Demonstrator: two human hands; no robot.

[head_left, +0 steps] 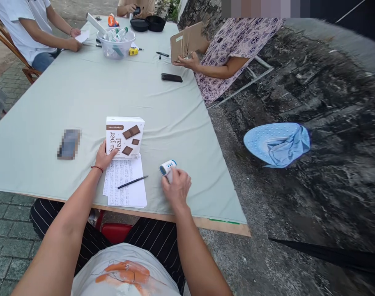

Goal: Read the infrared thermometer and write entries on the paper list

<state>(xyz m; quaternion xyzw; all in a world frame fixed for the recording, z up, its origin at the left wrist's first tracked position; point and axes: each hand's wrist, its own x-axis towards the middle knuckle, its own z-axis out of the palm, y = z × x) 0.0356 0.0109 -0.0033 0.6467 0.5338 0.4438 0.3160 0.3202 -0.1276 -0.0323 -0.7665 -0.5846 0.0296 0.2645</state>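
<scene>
A white box (131, 142) printed "Su-per Meal" with brown chocolate squares stands on the table in front of me. My left hand (106, 155) grips its lower left side, thumb across the front. To the right, my right hand (177, 185) is wrapped round the handle of a white and blue handheld infrared thermometer (168, 167), which is close to the tabletop; I cannot tell whether it touches. Printed sheets of paper (134, 196) lie just in front of the box, partly under it. Across them rests a black pen (132, 182).
A pixelated dark object (69, 144) lies left of the box. Farther off are a black phone (171, 77), a clear basin (116, 47) with bottles, a yellow tape measure (133, 51) and black pans (155, 23). Several people sit around; one holds cardboard (187, 41). A blue hat (276, 144) lies right.
</scene>
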